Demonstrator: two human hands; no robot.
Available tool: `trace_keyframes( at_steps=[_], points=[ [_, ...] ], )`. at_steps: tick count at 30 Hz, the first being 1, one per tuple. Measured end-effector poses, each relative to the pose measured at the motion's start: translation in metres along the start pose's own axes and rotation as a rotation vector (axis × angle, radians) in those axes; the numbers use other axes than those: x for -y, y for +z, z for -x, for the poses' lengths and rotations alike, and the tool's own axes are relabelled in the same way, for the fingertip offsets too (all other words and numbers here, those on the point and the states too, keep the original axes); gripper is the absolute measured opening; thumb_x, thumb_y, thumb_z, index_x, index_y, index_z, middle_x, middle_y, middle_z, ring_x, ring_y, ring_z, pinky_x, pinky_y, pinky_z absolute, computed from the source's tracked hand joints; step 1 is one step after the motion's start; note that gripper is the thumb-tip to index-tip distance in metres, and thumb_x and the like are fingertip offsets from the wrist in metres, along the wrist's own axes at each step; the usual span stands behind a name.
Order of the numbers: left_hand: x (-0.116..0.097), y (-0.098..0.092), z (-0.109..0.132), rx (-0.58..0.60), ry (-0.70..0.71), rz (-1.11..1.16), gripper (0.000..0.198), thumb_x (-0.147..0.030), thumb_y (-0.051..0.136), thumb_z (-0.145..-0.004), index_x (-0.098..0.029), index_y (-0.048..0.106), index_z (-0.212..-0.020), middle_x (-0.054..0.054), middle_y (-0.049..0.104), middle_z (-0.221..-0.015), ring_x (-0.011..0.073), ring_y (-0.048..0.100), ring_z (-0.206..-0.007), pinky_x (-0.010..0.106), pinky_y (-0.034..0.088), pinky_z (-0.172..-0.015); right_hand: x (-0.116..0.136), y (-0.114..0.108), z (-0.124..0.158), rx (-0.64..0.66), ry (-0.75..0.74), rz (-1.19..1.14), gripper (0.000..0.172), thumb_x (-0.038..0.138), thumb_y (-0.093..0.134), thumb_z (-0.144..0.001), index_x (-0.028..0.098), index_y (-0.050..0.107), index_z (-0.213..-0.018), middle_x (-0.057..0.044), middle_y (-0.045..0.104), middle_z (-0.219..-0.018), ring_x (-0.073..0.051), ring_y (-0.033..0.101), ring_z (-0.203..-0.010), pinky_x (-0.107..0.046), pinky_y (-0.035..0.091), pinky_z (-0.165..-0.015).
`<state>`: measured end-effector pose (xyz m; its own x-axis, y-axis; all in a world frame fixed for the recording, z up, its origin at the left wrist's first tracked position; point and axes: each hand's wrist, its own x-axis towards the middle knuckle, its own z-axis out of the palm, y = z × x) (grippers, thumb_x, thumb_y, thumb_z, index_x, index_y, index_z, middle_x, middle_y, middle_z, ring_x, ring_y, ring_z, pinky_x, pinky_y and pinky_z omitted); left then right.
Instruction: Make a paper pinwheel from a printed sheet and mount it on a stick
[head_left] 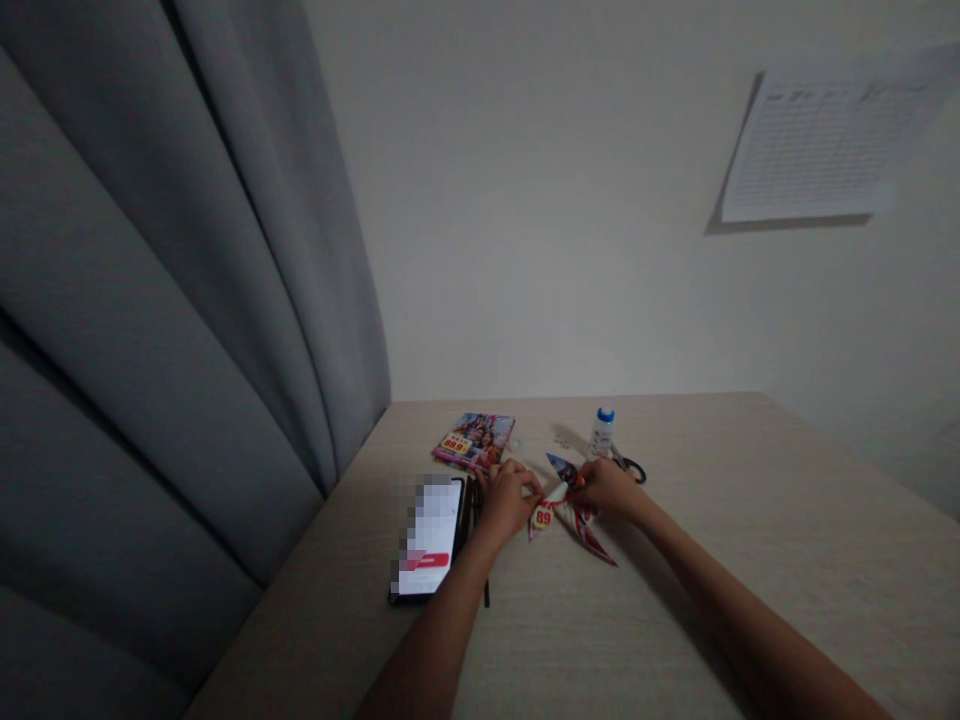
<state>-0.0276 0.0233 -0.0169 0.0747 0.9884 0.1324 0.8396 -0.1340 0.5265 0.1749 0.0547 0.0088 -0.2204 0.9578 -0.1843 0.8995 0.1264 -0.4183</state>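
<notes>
A folded printed paper piece point(543, 517) with several pointed flaps, red, white and yellow, lies on the table between my hands. My left hand point(511, 497) pinches its left side, fingers bent together. My right hand point(602, 487) grips its upper right part, next to a dark blue pointed flap point(562, 467). One long red flap point(594, 543) points toward the lower right. The fingers cover the middle of the paper in part.
A phone point(430, 545) with a lit screen and a dark thin stick lie left of my left hand. Behind are a colourful leaflet point(474, 440), a blue-capped bottle point(602, 430) and scissors point(636, 470). A grey curtain point(187, 300) hangs at the left of the table point(750, 500).
</notes>
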Motion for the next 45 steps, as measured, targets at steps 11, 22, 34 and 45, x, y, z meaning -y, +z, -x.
trace_keyframes(
  at_steps=[11,22,34,45],
  points=[
    [0.001,0.0003,0.0008,0.012,0.014,-0.034,0.006,-0.024,0.073,-0.081,-0.028,0.076,-0.084,0.003,0.062,-0.114,0.0277,0.048,-0.119,0.059,0.012,-0.114,-0.0037,0.0009,-0.0044,0.026,-0.004,-0.032,0.019,0.037,0.068,-0.07,0.02,0.076,-0.074,-0.001,0.07,-0.068,-0.016,0.062,-0.068,-0.024,0.036,-0.061],
    [0.0023,0.0028,0.001,-0.003,0.015,-0.033,0.006,-0.026,0.073,-0.081,-0.029,0.077,-0.084,0.003,0.062,-0.114,0.0288,0.048,-0.119,0.059,0.014,-0.114,-0.0007,-0.0015,-0.0016,0.035,0.011,-0.076,0.018,0.036,0.068,-0.069,0.02,0.076,-0.071,0.001,0.067,-0.062,-0.015,0.06,-0.066,-0.024,0.035,-0.06],
    [0.0021,0.0041,0.0008,-0.009,0.015,-0.024,0.007,-0.024,0.072,-0.081,-0.028,0.076,-0.083,0.003,0.062,-0.115,0.0283,0.048,-0.12,0.065,0.008,-0.114,0.0015,-0.0046,0.0007,0.049,0.019,-0.105,0.018,0.036,0.069,-0.069,0.02,0.076,-0.071,0.001,0.066,-0.06,-0.017,0.061,-0.069,-0.026,0.036,-0.065],
    [0.0033,0.0043,0.0012,-0.009,0.024,-0.027,0.007,-0.024,0.072,-0.081,-0.029,0.076,-0.084,0.002,0.061,-0.115,0.0286,0.048,-0.121,0.066,0.006,-0.115,-0.0009,-0.0012,-0.0035,0.046,0.011,-0.082,0.017,0.033,0.067,-0.069,0.019,0.076,-0.072,0.0,0.066,-0.063,-0.016,0.06,-0.068,-0.023,0.034,-0.059]
  ],
)
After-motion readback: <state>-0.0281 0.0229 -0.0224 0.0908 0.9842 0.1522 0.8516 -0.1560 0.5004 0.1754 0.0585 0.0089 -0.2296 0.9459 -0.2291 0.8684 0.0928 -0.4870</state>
